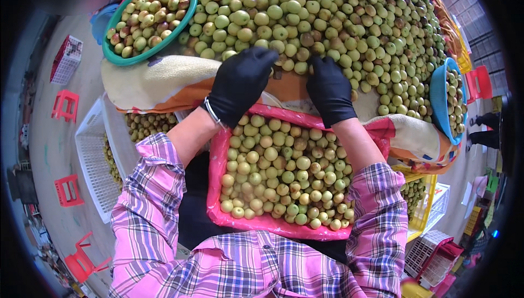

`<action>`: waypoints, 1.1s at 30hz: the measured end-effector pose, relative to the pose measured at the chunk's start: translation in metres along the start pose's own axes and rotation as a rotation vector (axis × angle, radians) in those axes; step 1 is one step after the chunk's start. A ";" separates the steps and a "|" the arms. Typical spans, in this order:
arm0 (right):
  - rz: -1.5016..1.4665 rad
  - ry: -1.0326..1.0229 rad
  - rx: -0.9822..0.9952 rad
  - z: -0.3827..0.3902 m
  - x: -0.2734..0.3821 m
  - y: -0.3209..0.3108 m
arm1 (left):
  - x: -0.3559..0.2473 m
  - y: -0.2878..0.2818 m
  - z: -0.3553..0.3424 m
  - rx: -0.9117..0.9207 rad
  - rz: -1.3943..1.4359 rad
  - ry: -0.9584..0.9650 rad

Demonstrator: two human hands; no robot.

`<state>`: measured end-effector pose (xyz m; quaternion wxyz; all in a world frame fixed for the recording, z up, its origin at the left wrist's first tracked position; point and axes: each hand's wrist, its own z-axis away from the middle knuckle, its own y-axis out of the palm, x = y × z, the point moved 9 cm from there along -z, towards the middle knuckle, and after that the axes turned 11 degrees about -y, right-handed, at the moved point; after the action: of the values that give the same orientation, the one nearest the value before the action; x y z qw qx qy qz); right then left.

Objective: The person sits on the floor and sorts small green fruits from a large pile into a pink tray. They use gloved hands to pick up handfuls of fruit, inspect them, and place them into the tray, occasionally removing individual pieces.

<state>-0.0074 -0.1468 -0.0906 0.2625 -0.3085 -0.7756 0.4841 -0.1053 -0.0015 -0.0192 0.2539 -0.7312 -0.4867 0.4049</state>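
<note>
A large heap of round green-and-brown jujubes (327, 19) fills the far side of the table. At its near edge my left hand (240, 85), in a black glove with a pale band at the wrist, is closed with its fingertips against the fruit. My right hand (330, 91), gloved in black too, is curled downward beside the same edge. What either hand holds is hidden by the fingers. Below my wrists sits a crate lined with pink plastic (218, 189), holding many more jujubes (284, 172).
A green basin (192, 8) of browner jujubes rests at the far left, and a blue basket (436, 98) at the right. Patterned cloth (158, 82) pads the table edge. A white crate (90, 145), red stools (66, 105) and a yellow crate (428, 205) stand around.
</note>
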 end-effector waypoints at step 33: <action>-0.395 -0.064 0.069 -0.001 -0.003 -0.013 | -0.055 0.046 0.067 0.407 0.168 0.250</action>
<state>-0.0078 -0.1527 -0.0790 0.3381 -0.1257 -0.8120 0.4588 -0.1491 -0.0720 -0.0711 0.4196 -0.7473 -0.2978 0.4206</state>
